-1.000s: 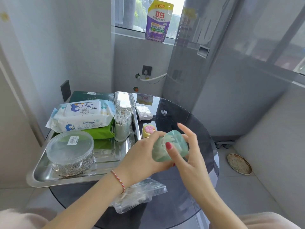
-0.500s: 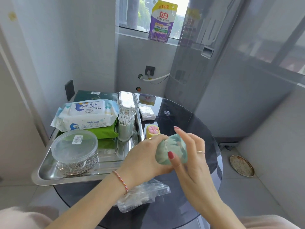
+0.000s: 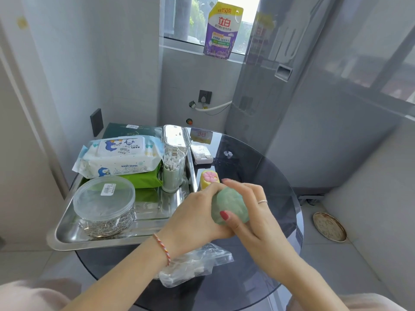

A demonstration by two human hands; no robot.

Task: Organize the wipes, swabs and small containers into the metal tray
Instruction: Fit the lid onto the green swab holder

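Both hands hold a small pale green pouch (image 3: 228, 205) over the glass table, just right of the metal tray (image 3: 67, 230). My left hand (image 3: 193, 218) cups it from the left; my right hand (image 3: 249, 212) wraps it from the right, thumb on its front. In the tray lie a white baby wipes pack (image 3: 121, 157) on a green wipes pack (image 3: 143, 179), a clear swab holder (image 3: 173, 167) and a round clear tub of metal clips (image 3: 104, 206). A yellow container with a pink flower (image 3: 210, 177) stands beyond my hands. A clear bag of swabs (image 3: 190, 268) lies under my left wrist.
A small white box (image 3: 201, 153) lies on the round dark glass table (image 3: 265, 176) behind the yellow container. A dark green box (image 3: 130, 130) sits behind the tray. A purple detergent pouch (image 3: 222, 30) stands on the window sill. A round floor drain (image 3: 329, 226) lies at right.
The green pouch has turned in my hands, so its plain side now faces me. My right fingers have closed further around it. The view has shifted slightly.
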